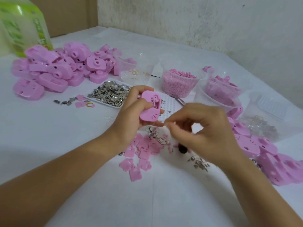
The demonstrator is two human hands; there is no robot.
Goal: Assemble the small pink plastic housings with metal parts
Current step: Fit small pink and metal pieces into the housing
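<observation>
My left hand (133,110) grips a small pink housing (150,106) upright above the table, its open face toward me with a metal part seated near the top. Just to its right, my right hand (206,128) has its fingers curled, thumb and forefinger pinched together close to the housing's lower edge; whatever they pinch is too small to make out. Flat pink cover plates (139,154) and loose metal clips (157,136) lie on the white table under my hands. A white tray (114,106) full of metal parts (109,92) sits behind my left hand.
A heap of pink housings (54,71) fills the back left, beside a green bottle (23,27). Clear tubs hold rings (136,72), pink beads (178,82) and pink parts (219,90). More housings (265,154) pile at the right. Tweezers (178,99) lie on a white perforated board (168,102).
</observation>
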